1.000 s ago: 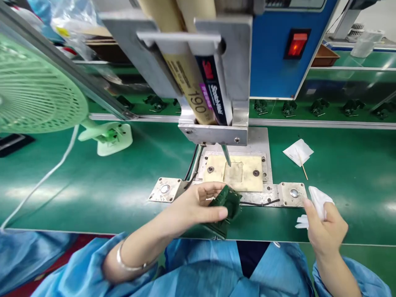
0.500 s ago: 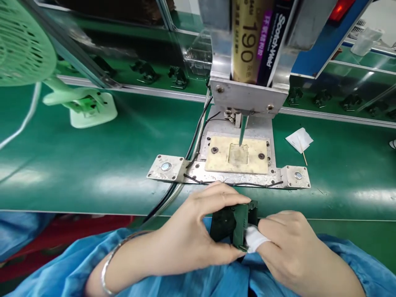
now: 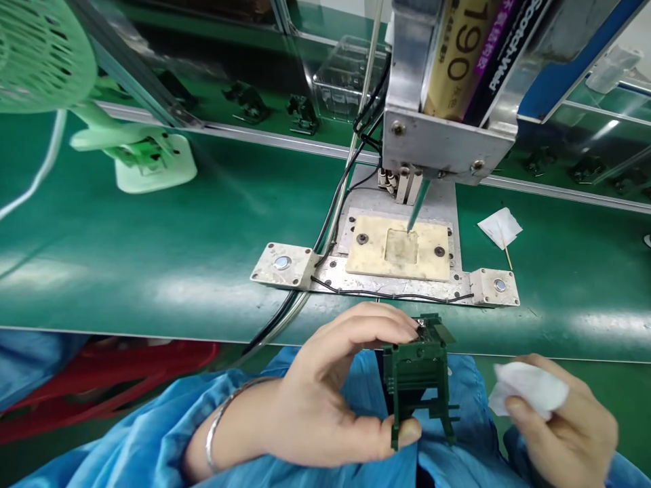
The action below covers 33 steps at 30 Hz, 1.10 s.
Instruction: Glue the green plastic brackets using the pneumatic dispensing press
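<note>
Workbench [image 3: 228,224], green and glossy, spans the head view, the only one here. Below its front edge, close to the blue garment [image 3: 300,461], the left hand [image 3: 340,393] grips a dark green part [image 3: 417,362]. Its fingers lie against the upper edge and its thumb presses at the lower corner, so the hand is spread about as wide as the part is tall. The part's frame is open, with thin prongs sticking out at the lower right. A silver bracelet [image 3: 216,427] circles the left wrist.

The right hand [image 3: 580,423], well apart from the part, is half closed and pinches a crumpled white cloth [image 3: 534,390] between thumb and fingers.

Beyond the hands, a cream plate [image 3: 373,261] with a shallow square recess is bolted to a metal base, a button block at either end: the left block [image 3: 264,264] and the right block [image 3: 483,288]. A green nozzle [image 3: 418,207] slants down over the recess; whether its tip touches cannot be told. Above are gold and dark cartridges [image 3: 462,68]. A white sheet [image 3: 496,224] with a thin stick [image 3: 508,257] lies right of the base. A pale green fan [image 3: 45,54] stands at the left.
</note>
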Motion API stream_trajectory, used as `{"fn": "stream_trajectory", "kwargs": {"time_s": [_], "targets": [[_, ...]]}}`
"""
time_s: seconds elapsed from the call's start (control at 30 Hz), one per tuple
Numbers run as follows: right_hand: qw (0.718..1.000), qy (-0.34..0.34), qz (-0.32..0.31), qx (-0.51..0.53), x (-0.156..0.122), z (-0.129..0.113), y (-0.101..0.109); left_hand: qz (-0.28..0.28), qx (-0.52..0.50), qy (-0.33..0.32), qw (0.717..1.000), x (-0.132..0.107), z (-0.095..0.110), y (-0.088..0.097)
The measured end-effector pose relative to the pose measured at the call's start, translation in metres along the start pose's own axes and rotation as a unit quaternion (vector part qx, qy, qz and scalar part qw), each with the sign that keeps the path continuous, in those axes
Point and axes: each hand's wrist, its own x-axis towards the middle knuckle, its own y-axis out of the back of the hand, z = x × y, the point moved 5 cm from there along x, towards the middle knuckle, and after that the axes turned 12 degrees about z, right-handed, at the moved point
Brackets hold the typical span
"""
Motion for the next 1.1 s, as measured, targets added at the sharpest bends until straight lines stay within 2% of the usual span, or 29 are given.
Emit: {"fn": "stream_trajectory", "kwargs": {"time_s": [0.17, 0.33, 0.53, 0.8, 0.97, 1.03, 1.1], "targets": [[0.986, 0.116, -0.093, 0.078, 0.02, -0.038, -0.036, -0.018, -0.01, -0.017, 1.0, 0.004, 0.002, -0.001], [0.967, 0.192, -0.123, 0.113, 0.019, -0.047, -0.051, -0.023, -0.011, -0.027, 0.999, 0.006, 0.003, -0.002], [0.968, 0.182, -0.145, 0.091, 0.017, -0.036, -0.059, -0.004, 0.001, -0.02, 1.0, 0.004, -0.003, -0.003], [0.974, 0.16, -0.134, 0.092, 0.025, -0.032, -0.059, 0.016, -0.024, -0.001, 1.0, 0.004, -0.014, 0.0], [0.969, 0.178, -0.148, 0.084, 0.03, -0.038, -0.068, 0.017, -0.058, 0.072, 0.996, 0.004, -0.022, 0.004], [0.979, 0.152, -0.121, 0.052, 0.026, -0.029, -0.062, 0.01, -0.089, 0.117, 0.989, 0.004, -0.025, 0.01], [0.995, 0.094, -0.027, -0.029, 0.015, -0.005, -0.045, -0.005, -0.116, 0.165, 0.979, 0.004, -0.026, 0.02]]}}
